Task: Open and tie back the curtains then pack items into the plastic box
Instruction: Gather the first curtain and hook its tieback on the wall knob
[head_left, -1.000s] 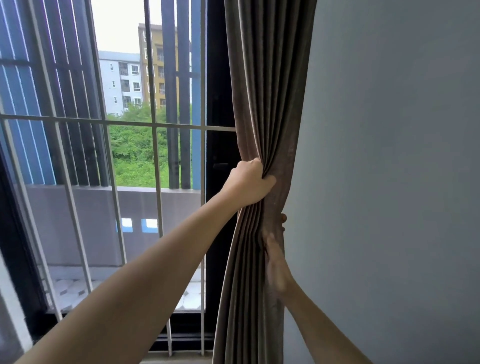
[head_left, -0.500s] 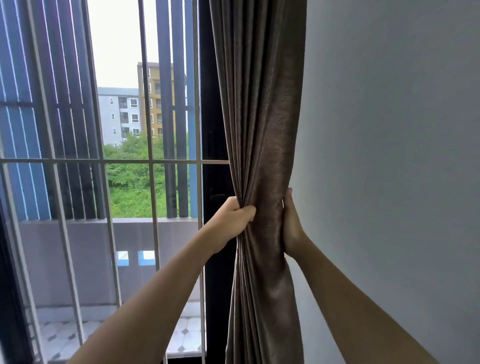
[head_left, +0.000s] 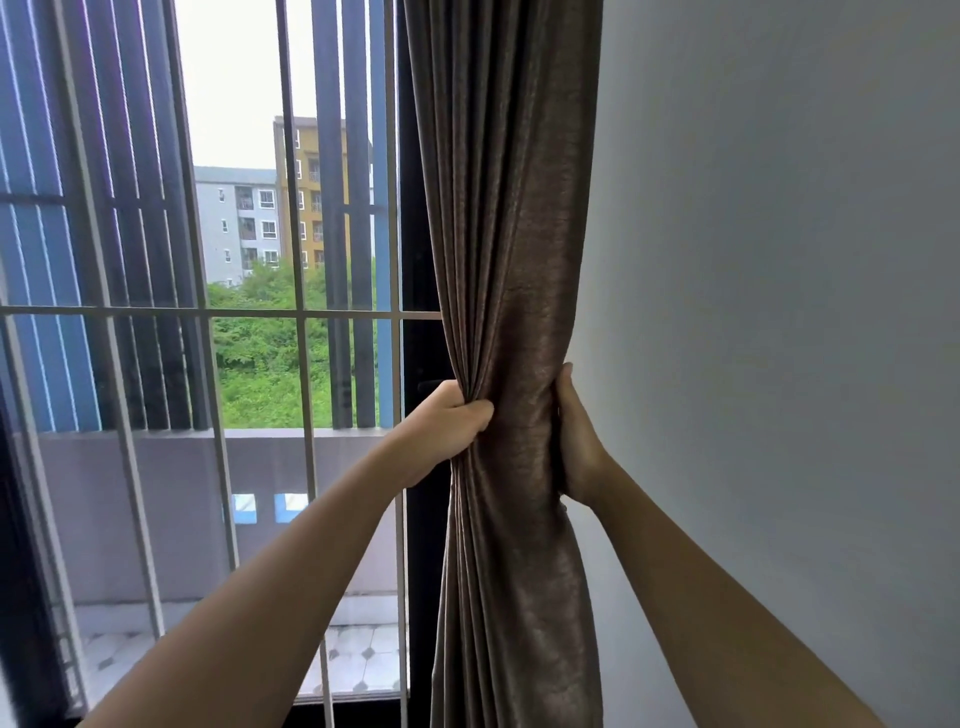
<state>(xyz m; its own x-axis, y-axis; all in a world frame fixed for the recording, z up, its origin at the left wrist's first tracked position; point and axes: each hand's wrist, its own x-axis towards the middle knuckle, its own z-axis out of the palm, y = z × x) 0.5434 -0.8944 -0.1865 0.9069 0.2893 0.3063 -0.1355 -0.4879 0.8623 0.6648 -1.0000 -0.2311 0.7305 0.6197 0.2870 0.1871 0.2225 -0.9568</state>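
A brown curtain (head_left: 511, 234) hangs bunched in folds between the window and the wall, drawn to the right side. My left hand (head_left: 449, 426) is clenched on the folds at the curtain's left edge, about mid-height. My right hand (head_left: 574, 441) presses flat against the curtain's right edge, next to the wall, with its fingers wrapped behind the fabric. The two hands squeeze the bundle from both sides at the same height. No tie-back and no plastic box are in view.
A plain grey wall (head_left: 779, 312) fills the right half. To the left is a glass door with a dark frame (head_left: 421, 260) and pale metal bars (head_left: 301, 312); beyond lie a balcony, trees and buildings.
My right hand rose from low on the curtain's front to its right edge, level with the left hand. My left hand kept its grip on the folds. The view tilted upward.
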